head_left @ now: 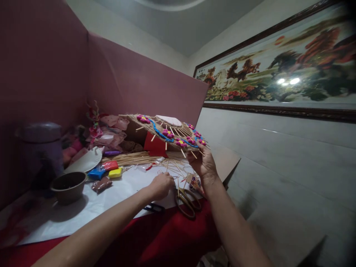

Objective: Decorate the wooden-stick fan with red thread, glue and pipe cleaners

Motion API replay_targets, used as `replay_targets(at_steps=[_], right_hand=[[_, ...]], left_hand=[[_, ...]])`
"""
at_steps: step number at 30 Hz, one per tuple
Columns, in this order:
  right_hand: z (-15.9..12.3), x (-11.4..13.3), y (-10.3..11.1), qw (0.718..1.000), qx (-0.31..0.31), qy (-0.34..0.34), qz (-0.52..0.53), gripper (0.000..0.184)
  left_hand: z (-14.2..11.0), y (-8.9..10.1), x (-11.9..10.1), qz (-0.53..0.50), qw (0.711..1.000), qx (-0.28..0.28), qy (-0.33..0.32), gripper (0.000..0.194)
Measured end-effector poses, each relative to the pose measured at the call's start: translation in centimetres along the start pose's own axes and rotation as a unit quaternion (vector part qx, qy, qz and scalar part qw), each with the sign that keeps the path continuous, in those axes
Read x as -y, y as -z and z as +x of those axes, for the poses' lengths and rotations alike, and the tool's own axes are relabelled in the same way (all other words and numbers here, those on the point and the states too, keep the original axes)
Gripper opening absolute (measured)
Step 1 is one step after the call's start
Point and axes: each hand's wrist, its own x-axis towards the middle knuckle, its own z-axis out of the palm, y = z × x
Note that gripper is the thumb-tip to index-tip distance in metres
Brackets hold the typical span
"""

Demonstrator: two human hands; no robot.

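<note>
My right hand [202,161] holds up a round woven craft disc [167,131] by its near edge. The disc carries pink clay flowers, a blue cord and thin sticks poking out like rays. It hovers tilted above the table. My left hand [161,185] rests lower on the white paper [83,211], fingers curled among loose thin sticks [172,167]; what it pinches is too small to make out. Brass-coloured scissors [187,200] lie just right of that hand.
A bundle of sticks [128,158], red, blue and yellow clay packs [107,170], a paper plate [86,160], a brown bowl [68,185] and a grey pot [39,148] stand at left. Pink cardboard walls rise behind. The red tablecloth [172,237] ends at right.
</note>
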Motion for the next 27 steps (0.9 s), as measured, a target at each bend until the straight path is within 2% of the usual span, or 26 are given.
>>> replay_targets(at_steps=[7, 11, 16, 22, 27], right_hand=[[-0.4, 0.9, 1.5, 1.000, -0.025, 0.013, 0.011, 0.005], [-0.6, 0.9, 1.7, 0.999, -0.048, 0.006, 0.013, 0.007], [-0.4, 0.5, 1.8, 0.999, -0.042, -0.010, 0.019, 0.010], [-0.1, 0.0, 1.9, 0.999, -0.049, -0.007, 0.017, 0.011], [-0.1, -0.2, 1.7, 0.999, -0.032, 0.005, 0.026, 0.006]], left_hand=[[1.8, -0.7, 0.1, 0.039, 0.998, 0.023, -0.039, 0.019], [1.9, -1.6, 1.3, 0.024, 0.997, 0.024, -0.066, 0.014], [1.1, -3.1, 2.9, -0.029, 0.994, 0.018, -0.100, 0.009], [-0.8, -3.3, 3.6, -0.086, 0.993, -0.032, -0.070, 0.013], [-1.7, -1.8, 5.4, -0.115, 0.990, -0.076, -0.005, 0.014]])
